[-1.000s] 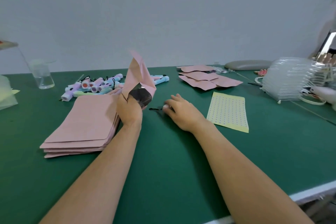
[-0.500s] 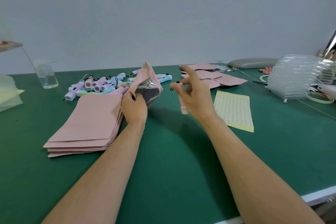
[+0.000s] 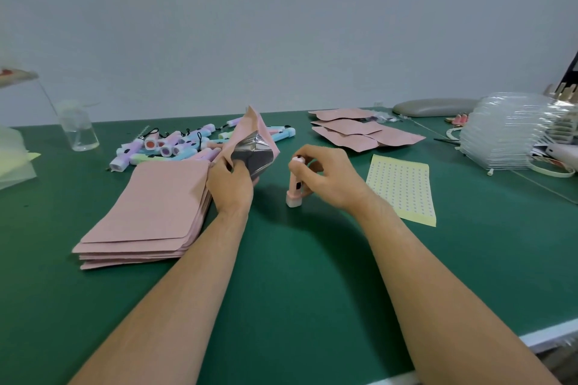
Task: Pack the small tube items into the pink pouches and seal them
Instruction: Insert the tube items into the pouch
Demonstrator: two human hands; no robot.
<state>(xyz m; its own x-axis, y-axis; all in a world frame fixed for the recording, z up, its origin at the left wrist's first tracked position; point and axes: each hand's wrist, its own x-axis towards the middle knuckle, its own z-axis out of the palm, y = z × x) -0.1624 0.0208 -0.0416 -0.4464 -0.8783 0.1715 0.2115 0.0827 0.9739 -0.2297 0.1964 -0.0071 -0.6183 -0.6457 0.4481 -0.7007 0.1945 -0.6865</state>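
My left hand [image 3: 230,183] grips a pink pouch [image 3: 252,143] by its edge, holding it upright with its mouth spread so the silver lining shows. My right hand [image 3: 328,176] pinches a small pink tube [image 3: 295,183], held upright just right of the pouch mouth and a little above the table. A stack of flat empty pink pouches [image 3: 150,212] lies to the left of my left hand. Behind the stack lies a heap of pastel tubes [image 3: 175,147] with black loops. Several filled pink pouches [image 3: 359,131] lie at the back right.
A yellow sheet of small dot stickers [image 3: 402,189] lies to the right of my right hand. A clear bottle [image 3: 78,128] stands at the back left. Stacked clear plastic trays [image 3: 513,131] and a grey pad [image 3: 434,106] sit at the far right. The green table's front edge [image 3: 547,333] is near.
My right hand picked the pink tube up off the table, lifted it, then brought it down upright beside the pouch. My left hand has kept the pouch open.
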